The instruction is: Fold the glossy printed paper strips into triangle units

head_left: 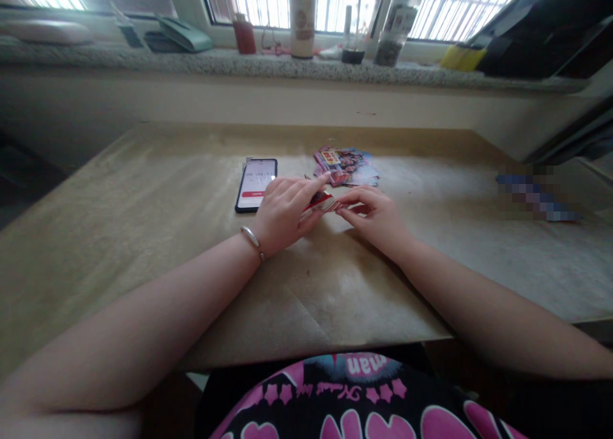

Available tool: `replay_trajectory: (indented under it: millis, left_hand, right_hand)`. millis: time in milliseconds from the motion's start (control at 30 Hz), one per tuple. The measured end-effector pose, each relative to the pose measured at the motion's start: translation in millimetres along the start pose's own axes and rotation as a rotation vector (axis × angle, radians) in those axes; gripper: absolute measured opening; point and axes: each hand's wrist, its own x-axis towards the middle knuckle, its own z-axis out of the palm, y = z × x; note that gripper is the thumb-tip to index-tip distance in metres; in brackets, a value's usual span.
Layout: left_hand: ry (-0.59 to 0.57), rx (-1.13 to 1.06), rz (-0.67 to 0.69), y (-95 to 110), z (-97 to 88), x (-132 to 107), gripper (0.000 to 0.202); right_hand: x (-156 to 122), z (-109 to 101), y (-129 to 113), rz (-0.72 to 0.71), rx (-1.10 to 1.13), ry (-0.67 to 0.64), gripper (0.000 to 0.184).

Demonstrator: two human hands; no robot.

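Note:
My left hand (287, 210), with a silver bracelet at the wrist, is closed on one side of a small red-and-white folded printed paper (327, 202). The thumb and fingers of my right hand (372, 212) pinch the paper's right end. Much of the paper is hidden behind my left fingers. Just beyond my hands lies a loose stack of glossy printed leaflets (349, 166) with pictures and a yellow label. Left of my left hand, a phone (256, 182) lies face up with its screen lit, showing what look like timer digits and a red bar.
The pale yellowish table (191, 298) stretches to the wall. A blurred bluish item (539, 198) lies at the far right. On the granite windowsill (201, 59) stand a red bottle (244, 35), a tall pale cylinder (302, 20), a clear container (395, 30) and a dark bag (531, 33).

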Motion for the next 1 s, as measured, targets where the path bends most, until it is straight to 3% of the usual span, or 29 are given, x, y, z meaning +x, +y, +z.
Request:
replay_trajectory:
  millis: [467, 633, 867, 1000]
  left_hand:
    - [0.013, -0.084, 0.054, 1.5, 2.2, -1.0, 0.046]
    - [0.057, -0.096, -0.078, 3.8, 0.5, 1.3, 0.052]
    - [0.012, -0.058, -0.092, 1.6, 2.1, 2.8, 0.017]
    - [0.015, -0.059, -0.061, 2.8, 2.3, 2.7, 0.01]
  right_hand:
    - [-1.3, 2.2, -9.1, -0.034, -0.159, 0.049, 0.01]
    - [-1.1, 2.1, -11.9, -0.029, -0.143, 0.04, 0.008]
    - [-1.1, 2.1, -10.5, -0.044, -0.161, 0.041, 0.006]
    - [-1.3, 3.1, -9.9, -0.057, -0.187, 0.046, 0.006]
